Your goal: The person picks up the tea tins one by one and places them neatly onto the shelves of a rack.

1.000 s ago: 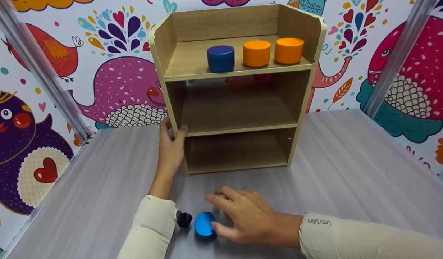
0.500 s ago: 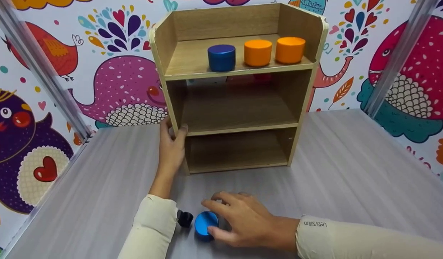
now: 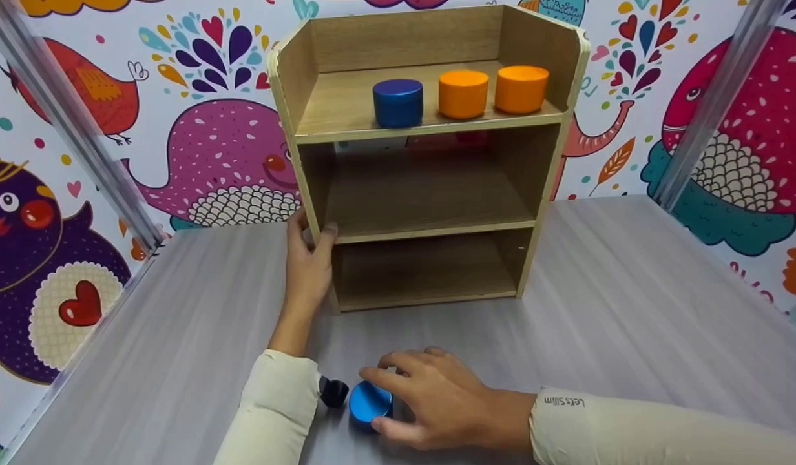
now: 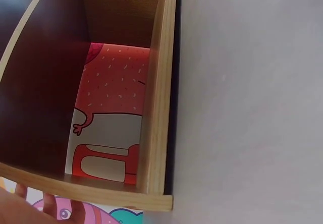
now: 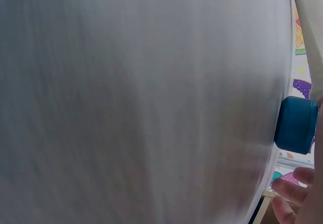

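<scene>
Blue puck (image 3: 369,403) in right hand (image 3: 437,400) grip (sleeve reads "LetsSlim"); left hand (image 3: 309,265) clasps shelf (image 3: 430,123) edge.

I'm sitting at a grey wood-grain table (image 3: 630,310) boxed in by walls (image 3: 714,129) covered in loud cartoon wallpaper, birds and whales everywhere. Metal posts (image 3: 68,123) are running up the corners, and soft even light is filling the place.

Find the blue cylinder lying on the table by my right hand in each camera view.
Head: blue cylinder at bottom centre, under the right hand.
Left wrist: not in it; only the wooden shelf and table.
Right wrist: at the right edge, above the fingers.
Shared landmark: the grey table.
</scene>
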### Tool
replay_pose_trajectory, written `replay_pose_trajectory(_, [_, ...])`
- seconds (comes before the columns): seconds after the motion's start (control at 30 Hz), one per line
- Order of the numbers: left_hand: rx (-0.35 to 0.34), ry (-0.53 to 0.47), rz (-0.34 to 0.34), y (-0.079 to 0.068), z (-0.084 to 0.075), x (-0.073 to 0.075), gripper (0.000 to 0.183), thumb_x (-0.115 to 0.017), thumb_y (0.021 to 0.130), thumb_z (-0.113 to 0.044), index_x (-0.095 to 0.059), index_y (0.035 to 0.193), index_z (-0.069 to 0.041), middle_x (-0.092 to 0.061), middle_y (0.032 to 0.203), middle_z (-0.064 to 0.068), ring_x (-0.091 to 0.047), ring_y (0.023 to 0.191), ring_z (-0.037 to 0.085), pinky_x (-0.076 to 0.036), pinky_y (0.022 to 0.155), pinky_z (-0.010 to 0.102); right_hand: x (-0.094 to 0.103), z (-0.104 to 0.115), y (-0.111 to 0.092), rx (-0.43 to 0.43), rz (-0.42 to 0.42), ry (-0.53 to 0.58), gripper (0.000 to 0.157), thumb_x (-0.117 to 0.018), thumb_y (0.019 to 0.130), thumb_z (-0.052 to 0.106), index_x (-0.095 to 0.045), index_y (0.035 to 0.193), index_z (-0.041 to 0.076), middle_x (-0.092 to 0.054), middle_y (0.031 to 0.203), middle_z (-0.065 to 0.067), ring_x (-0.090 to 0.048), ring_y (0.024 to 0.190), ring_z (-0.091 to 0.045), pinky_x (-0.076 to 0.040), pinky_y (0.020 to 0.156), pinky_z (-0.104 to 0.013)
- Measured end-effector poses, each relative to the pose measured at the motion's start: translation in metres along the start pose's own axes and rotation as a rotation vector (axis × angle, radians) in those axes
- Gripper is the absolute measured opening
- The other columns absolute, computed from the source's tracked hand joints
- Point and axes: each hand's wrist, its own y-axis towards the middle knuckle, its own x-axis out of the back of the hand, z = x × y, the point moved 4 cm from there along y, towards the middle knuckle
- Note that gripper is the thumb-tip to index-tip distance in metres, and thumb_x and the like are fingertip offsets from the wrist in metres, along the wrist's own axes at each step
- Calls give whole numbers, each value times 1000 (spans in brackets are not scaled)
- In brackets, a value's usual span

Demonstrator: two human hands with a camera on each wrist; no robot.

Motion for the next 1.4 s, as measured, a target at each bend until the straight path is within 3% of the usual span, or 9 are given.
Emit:
replay_pose_trajectory(0.4, [-14,-14,-5,2,-1,-1,59,-55,103,-29,-32,154,-14,-41,149,10,-48,122,26,-40,105,43,-1,0,-1,-23,89,20,59,-47,98,65,-53,145,30,-67,121,4,-69,102,-13,-57,80,-41])
replay_pose_trajectory(0.67, [-16,-18,-22,1,-2,-1,58,-56,102,-30,-34,153,-15,-42,148,9,-51,113,24,-41,98,38,-1,2,-2,19,43,-50,60,-52,96,66,-55,141,28,-68,116,4,-69,95,-13,-54,75,-35])
replay_pose_trajectory(0.9, [-31,-8,-26,1,-1,-1,57,-56,103,-29,-35,153,-13,-44,145,10,-50,110,24,-41,96,37,-3,2,-2,6,67,-40,61,-54,95,66,-55,143,27,-68,118,3,-70,98,-15,-56,78,-38])
replay_pose_trajectory(1.4, [-10,-2,-18,1,-2,0,58,-56,103,-30,-33,154,-14,-42,149,11,-48,119,26,-39,103,42,-5,1,-2,-16,118,18,60,-53,97,63,-53,144,27,-69,119,4,-69,103,-14,-57,81,-41])
